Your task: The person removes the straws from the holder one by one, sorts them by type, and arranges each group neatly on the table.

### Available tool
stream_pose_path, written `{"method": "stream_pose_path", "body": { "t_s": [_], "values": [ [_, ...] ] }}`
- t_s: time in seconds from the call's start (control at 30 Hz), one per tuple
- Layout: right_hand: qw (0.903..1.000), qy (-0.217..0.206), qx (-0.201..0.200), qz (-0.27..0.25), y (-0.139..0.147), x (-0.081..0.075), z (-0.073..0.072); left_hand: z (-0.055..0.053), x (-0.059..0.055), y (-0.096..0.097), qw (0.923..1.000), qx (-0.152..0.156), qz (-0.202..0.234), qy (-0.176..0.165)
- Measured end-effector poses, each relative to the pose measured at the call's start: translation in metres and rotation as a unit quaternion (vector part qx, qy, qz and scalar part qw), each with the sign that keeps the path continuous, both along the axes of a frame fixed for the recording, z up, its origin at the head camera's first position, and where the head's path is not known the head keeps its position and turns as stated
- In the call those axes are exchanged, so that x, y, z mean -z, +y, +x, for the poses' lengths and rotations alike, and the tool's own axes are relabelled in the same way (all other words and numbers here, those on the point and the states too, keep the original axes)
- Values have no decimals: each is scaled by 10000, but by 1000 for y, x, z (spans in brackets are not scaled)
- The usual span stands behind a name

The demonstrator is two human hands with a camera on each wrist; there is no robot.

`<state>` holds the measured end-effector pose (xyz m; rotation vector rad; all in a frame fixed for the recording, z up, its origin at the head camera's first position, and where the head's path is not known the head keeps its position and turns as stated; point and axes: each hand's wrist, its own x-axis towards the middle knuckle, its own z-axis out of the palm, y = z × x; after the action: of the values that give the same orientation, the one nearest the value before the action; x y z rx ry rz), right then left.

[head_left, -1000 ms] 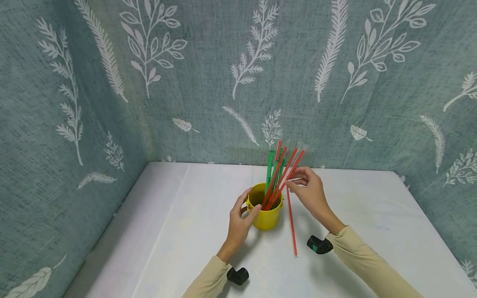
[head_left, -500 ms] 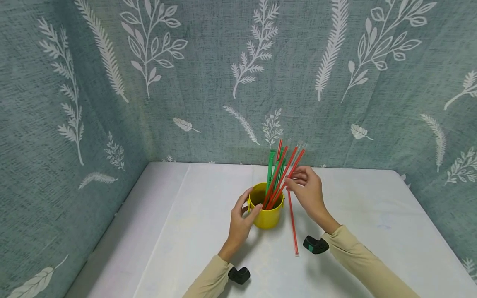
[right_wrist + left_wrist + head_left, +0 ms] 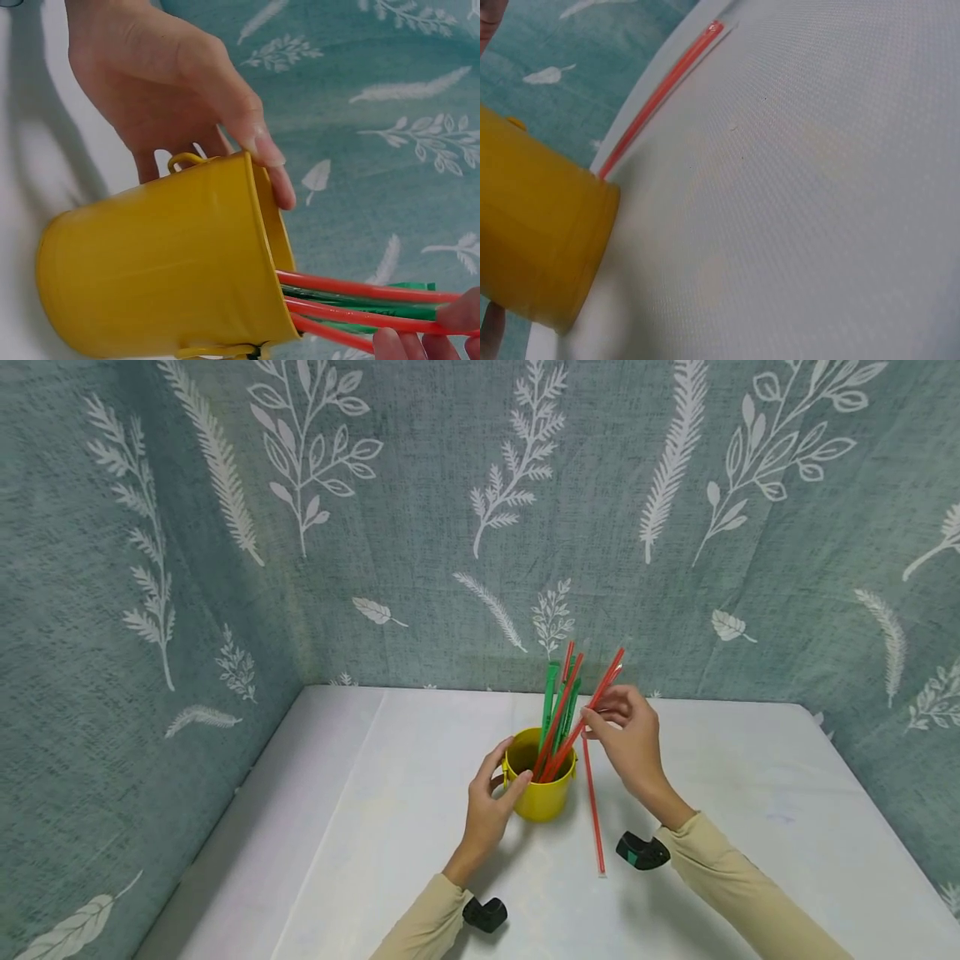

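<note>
A small yellow bucket (image 3: 542,802) stands on the table, with my left hand (image 3: 486,810) gripping its left side, thumb at the rim. Red straws (image 3: 558,714) and green straws (image 3: 548,702), some in clear wrappers, lean out of it. At the right of the rim my right hand (image 3: 630,743) pinches red straws whose lower ends are inside the bucket; how many it holds I cannot tell. The right wrist view shows its fingertips on a red straw (image 3: 360,311). In the left wrist view, the bucket wall (image 3: 540,225) fills the left side.
Another red straw (image 3: 595,818) in a wrapper lies on the white table (image 3: 375,860), just right of the bucket. A green leaf-patterned cloth (image 3: 420,485) hangs behind the table and at the left. Each wrist carries a black camera (image 3: 642,852).
My right hand has shifted slightly right and up, and the pinched red straws lean further right, with their tops closer together. The left hand keeps its grip on the bucket.
</note>
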<state>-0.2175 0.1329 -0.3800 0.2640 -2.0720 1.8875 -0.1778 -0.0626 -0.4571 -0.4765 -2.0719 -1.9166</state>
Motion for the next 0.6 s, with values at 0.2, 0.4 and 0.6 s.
{"method": "stream_pose_path", "body": {
  "t_s": [0.2, 0.4, 0.6],
  "values": [
    [9997, 236, 37, 96, -4, -18, 11, -1, 0, 0, 10000, 26, 20, 2],
    [9993, 373, 57, -7, 0, -16, 7, 0, 0, 1, 10000, 40, 22, -13],
    [9975, 700, 18, -23, 5, -9, 1, 0, 1, 2, 10000, 4, 45, 39]
  ]
}}
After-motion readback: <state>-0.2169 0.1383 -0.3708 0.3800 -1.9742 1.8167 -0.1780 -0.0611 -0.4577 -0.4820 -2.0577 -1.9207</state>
